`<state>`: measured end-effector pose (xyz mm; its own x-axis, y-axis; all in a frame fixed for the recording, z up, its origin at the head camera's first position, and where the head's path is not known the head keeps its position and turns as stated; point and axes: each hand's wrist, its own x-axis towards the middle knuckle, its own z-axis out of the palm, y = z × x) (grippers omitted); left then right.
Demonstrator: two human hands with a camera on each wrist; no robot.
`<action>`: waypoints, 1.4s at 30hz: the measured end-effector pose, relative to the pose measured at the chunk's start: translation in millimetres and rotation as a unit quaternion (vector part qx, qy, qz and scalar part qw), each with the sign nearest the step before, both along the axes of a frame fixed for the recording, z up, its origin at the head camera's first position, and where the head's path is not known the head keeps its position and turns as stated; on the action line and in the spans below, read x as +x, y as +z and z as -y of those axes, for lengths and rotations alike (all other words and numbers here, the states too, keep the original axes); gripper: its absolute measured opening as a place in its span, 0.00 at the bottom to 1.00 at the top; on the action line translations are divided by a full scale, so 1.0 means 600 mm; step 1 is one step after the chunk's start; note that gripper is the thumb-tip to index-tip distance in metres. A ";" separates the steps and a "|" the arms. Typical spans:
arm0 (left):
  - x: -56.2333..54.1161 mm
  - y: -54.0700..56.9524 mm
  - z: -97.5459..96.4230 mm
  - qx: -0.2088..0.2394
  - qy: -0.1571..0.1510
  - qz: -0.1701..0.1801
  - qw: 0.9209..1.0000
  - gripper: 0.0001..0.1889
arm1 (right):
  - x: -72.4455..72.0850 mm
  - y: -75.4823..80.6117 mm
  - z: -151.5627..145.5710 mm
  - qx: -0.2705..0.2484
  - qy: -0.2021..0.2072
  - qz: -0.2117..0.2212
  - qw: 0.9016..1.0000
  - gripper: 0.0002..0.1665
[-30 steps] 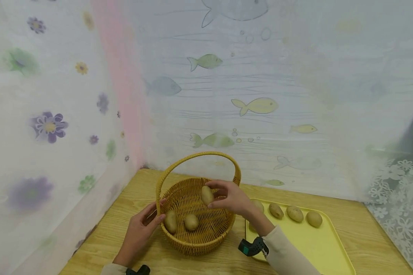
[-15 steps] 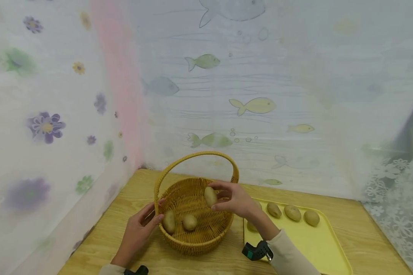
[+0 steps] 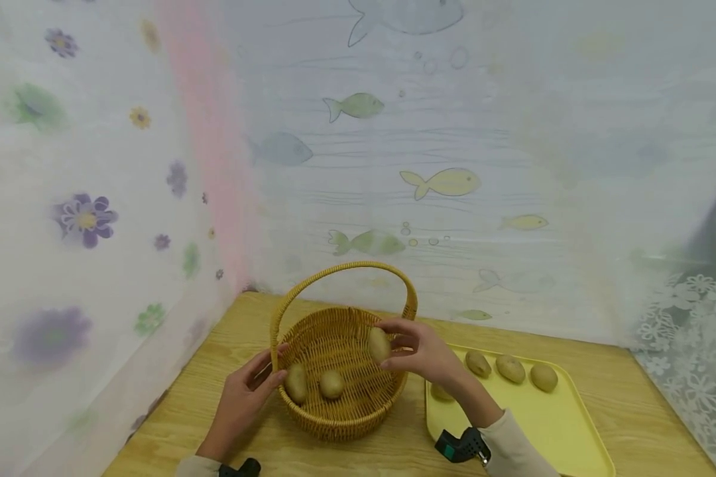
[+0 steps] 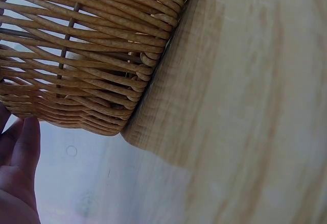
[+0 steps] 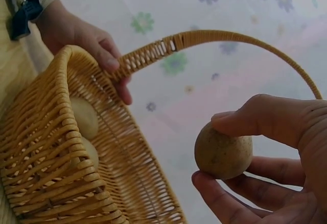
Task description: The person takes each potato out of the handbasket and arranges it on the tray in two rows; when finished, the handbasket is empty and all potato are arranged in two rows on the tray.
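Observation:
My right hand pinches a potato between thumb and fingers, over the right part of a wicker basket. In the right wrist view this potato shows apart from the basket's rim. My left hand grips the basket's left rim at the foot of the arched handle, thumb on the near side. Inside the basket, a long potato leans at the left and a rounder potato lies by it. The left wrist view shows the woven outer wall with my fingers at its edge.
Right of the basket, a yellow tray bears several potatoes along its far side and one potato at its left edge, partly behind my right arm. Patterned sheets hang behind and left of the wooden table.
My right hand has moved a little to the right with its potato, from above the basket's middle toward its right rim. My left hand keeps its place on the basket.

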<state>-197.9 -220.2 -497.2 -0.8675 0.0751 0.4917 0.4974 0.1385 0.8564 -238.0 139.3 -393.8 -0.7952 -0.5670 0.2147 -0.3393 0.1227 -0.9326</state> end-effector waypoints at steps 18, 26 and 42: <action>0.001 -0.004 0.001 -0.002 -0.003 0.002 1.000 0.23 | 0.015 -0.001 -0.043 0.007 -0.032 0.002 0.999 0.40; -0.001 -0.005 0.004 -0.008 -0.005 0.005 1.000 0.24 | 0.018 0.001 -0.057 0.008 -0.036 -0.003 0.999 0.40; -0.003 -0.001 0.002 -0.005 0.001 0.013 1.000 0.24 | 0.025 0.006 -0.086 0.007 -0.061 -0.017 0.998 0.41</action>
